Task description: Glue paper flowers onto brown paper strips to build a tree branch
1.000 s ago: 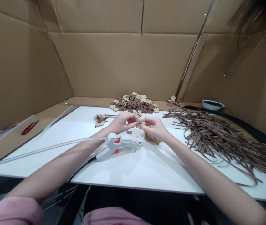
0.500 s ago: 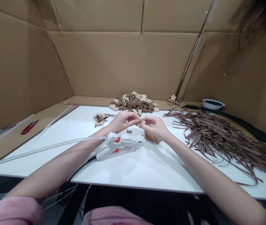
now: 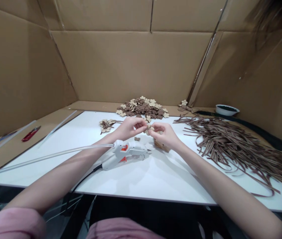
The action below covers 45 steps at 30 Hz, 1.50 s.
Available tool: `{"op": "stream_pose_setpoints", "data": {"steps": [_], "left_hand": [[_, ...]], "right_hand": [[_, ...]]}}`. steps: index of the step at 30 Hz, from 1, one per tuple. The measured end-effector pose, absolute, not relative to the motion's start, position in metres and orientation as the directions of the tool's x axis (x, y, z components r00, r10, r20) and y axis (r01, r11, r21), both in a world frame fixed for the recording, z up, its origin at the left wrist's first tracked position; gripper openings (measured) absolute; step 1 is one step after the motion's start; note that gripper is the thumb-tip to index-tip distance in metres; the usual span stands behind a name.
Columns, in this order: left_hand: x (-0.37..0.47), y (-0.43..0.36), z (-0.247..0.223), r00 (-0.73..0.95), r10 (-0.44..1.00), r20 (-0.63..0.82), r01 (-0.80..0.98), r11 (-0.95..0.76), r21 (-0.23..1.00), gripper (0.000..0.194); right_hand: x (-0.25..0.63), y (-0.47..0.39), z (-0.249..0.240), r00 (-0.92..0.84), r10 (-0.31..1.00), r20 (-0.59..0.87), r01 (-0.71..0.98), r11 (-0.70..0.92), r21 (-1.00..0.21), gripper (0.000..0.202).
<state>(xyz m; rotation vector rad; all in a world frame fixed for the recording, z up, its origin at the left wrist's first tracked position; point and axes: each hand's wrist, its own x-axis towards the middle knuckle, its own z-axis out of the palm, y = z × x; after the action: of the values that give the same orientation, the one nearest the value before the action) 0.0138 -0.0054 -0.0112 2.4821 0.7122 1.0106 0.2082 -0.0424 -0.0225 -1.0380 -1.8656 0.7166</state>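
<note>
Between the fingertips of both hands is a small cream flower piece [image 3: 149, 128]. My left hand [image 3: 133, 127] pinches it from the left, and my right hand [image 3: 163, 132] pinches it from the right. Below my right hand, partly hidden by it, sits a brown object [image 3: 161, 144]. A small brown scrap [image 3: 137, 139] lies on the white board [image 3: 121, 183] below my left hand. The white glue gun [image 3: 121, 153] rests nearer to me, its nozzle pointing right and a long clear glue stick sticking out at its back.
Behind my hands is a heap of brown and cream flowers [image 3: 143, 108]. A smaller cluster [image 3: 106, 125] lies to the left. Brown strips [image 3: 233, 142] spread over the right side, near a white bowl [image 3: 227, 110]. A red cutter [image 3: 31, 134] lies far left. Cardboard walls surround the table.
</note>
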Motion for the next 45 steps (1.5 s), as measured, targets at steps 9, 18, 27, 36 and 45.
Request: {"op": "stream_pose_setpoints", "data": {"steps": [9, 18, 27, 36, 45], "left_hand": [[0.0123, -0.0036, -0.0087, 0.652, 0.534, 0.538, 0.360, -0.843, 0.400, 0.018], [0.0153, -0.0098, -0.0076, 0.646, 0.531, 0.548, 0.366, -0.846, 0.388, 0.014], [0.0133, -0.0063, -0.0106, 0.637, 0.545, 0.545, 0.320, -0.830, 0.456, 0.009], [0.0092, -0.0069, -0.0042, 0.641, 0.577, 0.506, 0.290, -0.793, 0.536, 0.021], [0.0139, -0.0064, -0.0074, 0.636, 0.555, 0.536, 0.311, -0.820, 0.480, 0.014]], "right_hand": [[0.2105, -0.0443, -0.0190, -0.282, 0.864, 0.416, 0.414, 0.501, -0.760, 0.018], [0.2069, -0.0406, -0.0251, -0.299, 0.840, 0.453, 0.432, 0.542, -0.720, 0.021], [0.2062, -0.0426, -0.0231, -0.317, 0.856, 0.409, 0.370, 0.508, -0.778, 0.020], [0.2101, -0.0420, -0.0209, -0.316, 0.865, 0.390, 0.344, 0.487, -0.803, 0.021], [0.2073, -0.0412, -0.0243, -0.312, 0.846, 0.432, 0.376, 0.528, -0.762, 0.020]]}}
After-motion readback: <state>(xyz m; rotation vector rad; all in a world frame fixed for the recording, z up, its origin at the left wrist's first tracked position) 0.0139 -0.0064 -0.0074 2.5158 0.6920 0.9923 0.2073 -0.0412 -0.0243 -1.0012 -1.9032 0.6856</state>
